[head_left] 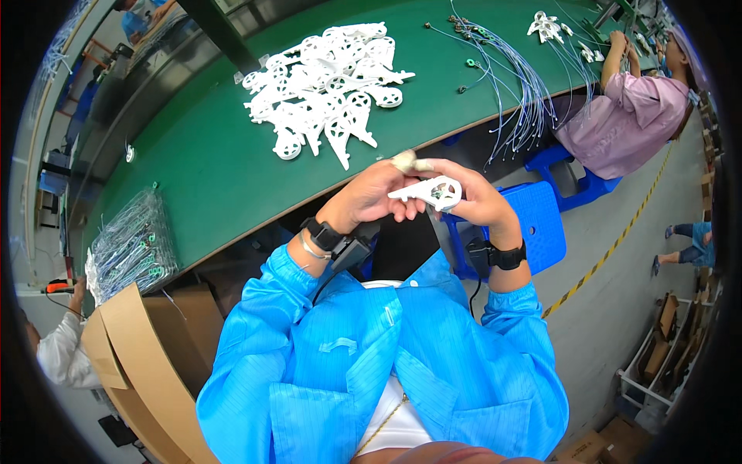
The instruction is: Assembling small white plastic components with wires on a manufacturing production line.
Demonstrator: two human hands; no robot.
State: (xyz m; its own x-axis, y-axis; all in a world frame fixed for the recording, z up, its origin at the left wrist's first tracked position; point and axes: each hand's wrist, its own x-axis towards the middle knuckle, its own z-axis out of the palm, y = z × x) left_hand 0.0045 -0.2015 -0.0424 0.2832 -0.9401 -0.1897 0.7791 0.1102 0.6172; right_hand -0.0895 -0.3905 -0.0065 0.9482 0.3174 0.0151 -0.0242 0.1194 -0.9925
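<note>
A white plastic part (442, 192) with a round, spoked end and a narrow tail is held between my hands, just off the table's near edge. My right hand (481, 195) is closed on its round end. My left hand (376, 190) meets it from the other side, its fingers curled by the narrow tail; whether they grip the part or something small is hidden. Pale coverings (405, 161) show on fingertips where the two hands meet. Beyond them, a heap of similar white parts (332, 85) lies on the green table (209, 182).
Blue-white cables (533, 100) hang over the table edge at right, near a co-worker in a pink top (641, 112). A blue stool (533, 224) stands at my right. Bagged cables (139, 240) lie at left above an open cardboard box (147, 348). A green post (220, 35) rises behind.
</note>
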